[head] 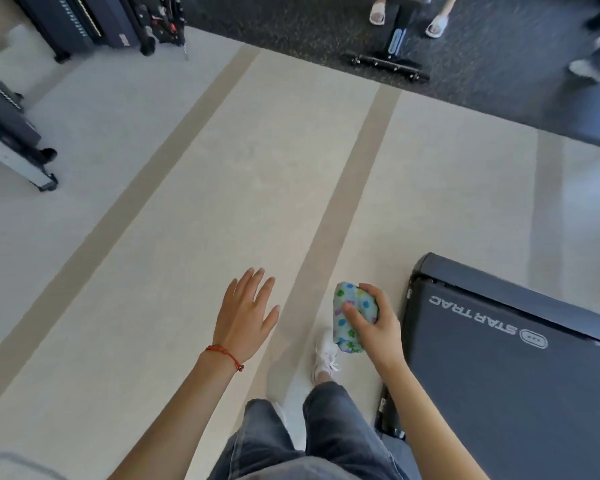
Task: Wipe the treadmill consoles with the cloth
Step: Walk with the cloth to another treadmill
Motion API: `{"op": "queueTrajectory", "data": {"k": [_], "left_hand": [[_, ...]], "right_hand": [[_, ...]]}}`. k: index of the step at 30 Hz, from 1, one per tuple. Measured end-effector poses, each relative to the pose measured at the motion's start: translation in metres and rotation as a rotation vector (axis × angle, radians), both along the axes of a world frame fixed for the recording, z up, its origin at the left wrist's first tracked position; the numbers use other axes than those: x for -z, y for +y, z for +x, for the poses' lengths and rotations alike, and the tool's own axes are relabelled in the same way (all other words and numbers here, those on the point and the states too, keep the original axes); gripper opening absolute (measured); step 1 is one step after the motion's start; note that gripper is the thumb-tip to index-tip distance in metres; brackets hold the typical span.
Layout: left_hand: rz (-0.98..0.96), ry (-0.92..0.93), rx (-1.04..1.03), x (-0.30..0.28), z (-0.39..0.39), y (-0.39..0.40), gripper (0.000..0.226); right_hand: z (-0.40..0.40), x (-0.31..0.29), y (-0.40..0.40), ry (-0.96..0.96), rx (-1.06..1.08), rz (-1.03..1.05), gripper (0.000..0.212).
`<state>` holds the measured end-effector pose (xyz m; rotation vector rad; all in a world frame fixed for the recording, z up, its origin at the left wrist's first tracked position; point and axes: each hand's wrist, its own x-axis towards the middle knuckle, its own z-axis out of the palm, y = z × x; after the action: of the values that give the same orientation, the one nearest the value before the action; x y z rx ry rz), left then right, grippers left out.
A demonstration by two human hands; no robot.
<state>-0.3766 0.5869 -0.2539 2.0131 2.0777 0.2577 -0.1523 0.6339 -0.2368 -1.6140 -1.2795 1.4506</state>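
— Hands?
— Right hand grips the cloth, bunched, held above the floor just left of the treadmill deck end. Left hand w/ fingers spread, holding nothing.
— Consoles?
— Not in shot. Shoe under the cloth.

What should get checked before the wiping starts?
1. Cloth held: ok. The right hand grips the bunched pale-blue cloth with coloured dots.
2. Other hand free: ok. The left hand is open and holds nothing.
3. Treadmill close: ok. The dark grey Star Trac treadmill deck lies just to the right.
4. Console in sight: not ok. No console shows.
5. Path: ok. The beige striped floor ahead is bare.
6. Cloth clean or damp: cannot tell.
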Motion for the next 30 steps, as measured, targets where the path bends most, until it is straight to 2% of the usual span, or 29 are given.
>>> {"op": "queueTrajectory", "data": {"k": [6,11,16,20,24,30], "left_hand": [[0.005,0.001,0.131,0.009,0.025,0.122,0.052],[0.006,0.003,0.225,-0.002,0.050,0.222,0.069],[0.031,-0.006,0.282,-0.011,0.068,0.314,0.063],[0.034,-0.004,0.354,-0.010,0.073,0.381,0.069],[0.047,-0.024,0.456,-0.002,0.075,0.456,0.058],[0.070,-0.039,0.630,-0.006,0.080,0.570,0.068]], "right_hand": [[0.027,0.006,0.088,-0.011,0.139,0.003,0.032],[0.050,-0.004,0.173,-0.006,0.177,0.020,0.033],[0.062,-0.013,0.251,0.000,0.238,0.027,0.033],[0.066,-0.010,0.305,-0.001,0.311,0.018,0.033],[0.065,-0.005,0.359,-0.011,0.417,0.019,0.033],[0.065,-0.006,0.436,-0.045,0.604,0.033,0.031]]}}
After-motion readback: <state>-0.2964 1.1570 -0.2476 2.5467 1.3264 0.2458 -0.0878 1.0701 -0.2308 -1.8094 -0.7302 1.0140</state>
